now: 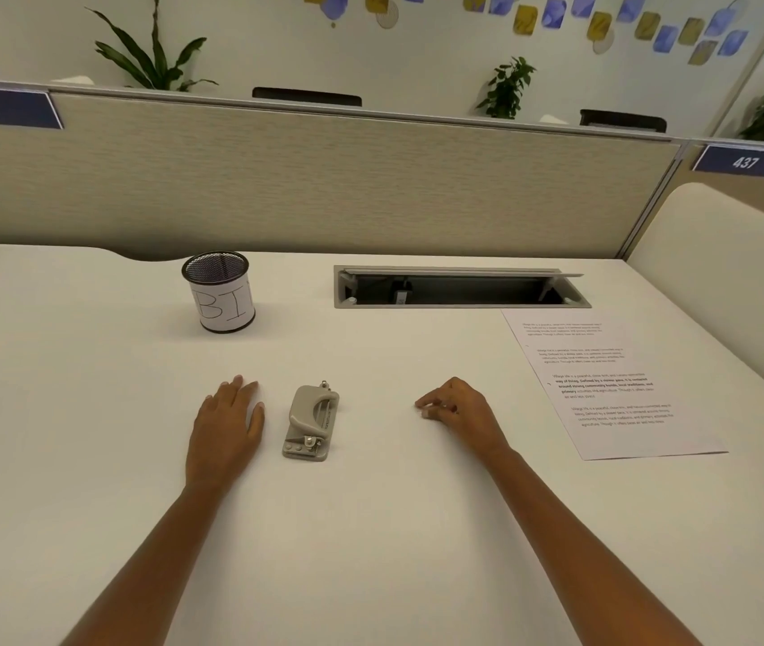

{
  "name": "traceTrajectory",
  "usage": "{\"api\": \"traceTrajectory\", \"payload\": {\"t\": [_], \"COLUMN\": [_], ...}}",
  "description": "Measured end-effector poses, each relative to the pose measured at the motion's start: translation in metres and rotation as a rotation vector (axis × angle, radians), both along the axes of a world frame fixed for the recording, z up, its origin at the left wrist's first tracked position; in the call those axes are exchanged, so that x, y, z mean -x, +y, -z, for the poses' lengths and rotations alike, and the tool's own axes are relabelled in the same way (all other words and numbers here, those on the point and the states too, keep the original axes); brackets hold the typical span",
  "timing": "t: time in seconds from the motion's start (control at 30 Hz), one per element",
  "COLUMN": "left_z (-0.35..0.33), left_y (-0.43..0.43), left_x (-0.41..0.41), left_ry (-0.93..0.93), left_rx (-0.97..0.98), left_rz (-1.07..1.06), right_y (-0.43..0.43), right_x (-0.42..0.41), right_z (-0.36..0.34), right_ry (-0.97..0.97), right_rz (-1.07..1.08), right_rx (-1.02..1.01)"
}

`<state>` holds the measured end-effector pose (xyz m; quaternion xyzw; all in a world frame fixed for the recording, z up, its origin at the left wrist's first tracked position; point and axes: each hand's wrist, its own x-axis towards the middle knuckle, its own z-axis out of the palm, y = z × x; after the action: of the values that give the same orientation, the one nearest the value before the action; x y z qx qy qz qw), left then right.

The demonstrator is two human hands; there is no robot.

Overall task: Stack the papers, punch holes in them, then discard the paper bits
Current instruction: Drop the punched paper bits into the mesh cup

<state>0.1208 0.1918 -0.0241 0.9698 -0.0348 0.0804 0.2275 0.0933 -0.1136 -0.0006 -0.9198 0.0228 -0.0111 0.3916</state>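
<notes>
A grey hole punch lies on the white desk between my hands. My left hand rests flat on the desk just left of the punch, fingers straight. My right hand rests on the desk to the punch's right with fingers loosely curled, holding nothing. Printed papers lie at the right of the desk, looking like a stack with staggered text. A black mesh cup with a white label reading "BI" stands at the back left.
An open cable tray is sunk into the desk behind the papers. A beige partition closes the back edge. A white divider borders the right side.
</notes>
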Motion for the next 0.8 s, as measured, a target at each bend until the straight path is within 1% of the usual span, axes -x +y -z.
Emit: {"api": "traceTrajectory", "payload": {"t": [0.17, 0.33, 0.4, 0.5, 0.57, 0.7, 0.8], "left_z": [-0.001, 0.000, 0.001, 0.001, 0.001, 0.001, 0.001], "left_y": [0.000, 0.000, 0.000, 0.001, 0.000, 0.000, 0.001], "left_x": [-0.001, -0.001, -0.001, -0.001, -0.002, -0.001, -0.002], "left_ry": [0.005, 0.003, 0.003, 0.009, 0.006, 0.009, 0.008], "left_rx": [-0.007, 0.002, 0.000, 0.005, 0.004, -0.001, -0.006], "left_rz": [0.002, -0.002, 0.001, -0.002, -0.004, -0.006, -0.004], "right_y": [0.001, 0.005, 0.008, 0.011, 0.013, 0.020, 0.025], "right_x": [-0.004, -0.004, -0.002, 0.002, 0.004, 0.004, 0.004], "right_z": [0.001, 0.004, 0.004, 0.004, 0.005, 0.008, 0.011], "right_ry": [-0.003, -0.048, -0.081, -0.163, -0.206, -0.234, -0.232], "right_rz": [-0.011, -0.014, -0.010, -0.037, -0.068, -0.096, -0.058], "right_rx": [0.036, 0.094, 0.160, 0.367, 0.450, 0.545, 0.528]}}
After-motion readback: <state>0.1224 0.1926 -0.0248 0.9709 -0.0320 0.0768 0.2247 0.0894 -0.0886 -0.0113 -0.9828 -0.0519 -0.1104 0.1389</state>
